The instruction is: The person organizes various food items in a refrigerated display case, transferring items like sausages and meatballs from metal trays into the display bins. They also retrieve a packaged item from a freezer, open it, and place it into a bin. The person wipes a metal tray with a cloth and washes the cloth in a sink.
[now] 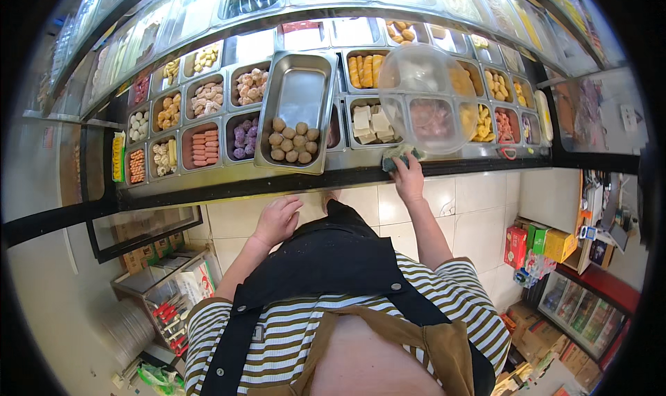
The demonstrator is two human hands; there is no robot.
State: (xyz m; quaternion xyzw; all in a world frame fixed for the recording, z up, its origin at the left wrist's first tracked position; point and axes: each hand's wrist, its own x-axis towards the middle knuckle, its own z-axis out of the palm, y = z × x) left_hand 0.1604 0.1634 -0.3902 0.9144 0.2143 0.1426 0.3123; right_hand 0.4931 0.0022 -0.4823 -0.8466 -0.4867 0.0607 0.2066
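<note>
My right hand (409, 178) grips a green scouring sponge (398, 158) on the front ledge of a food display counter. My left hand (278, 220) hangs in front of the counter, empty, its fingers loosely bent. Between the hands' positions, a deep steel pan (296, 96) rests tilted on top of other pans, with brown meatballs (294, 142) gathered at its near end. A clear round plastic lid (442, 141) overlaps several pans just beyond my right hand. Beside the sponge is a pan of white tofu-like blocks (371, 122).
Steel pans hold pink sausages (205, 148), purple balls (245, 140) and yellow rolls (366, 69). A metal shelf rail (312, 15) crosses above them, with clear bins beyond. A black edge strip (359, 176) borders the counter. Behind me stand a utensil cabinet (171, 297) and a drinks fridge (580, 310).
</note>
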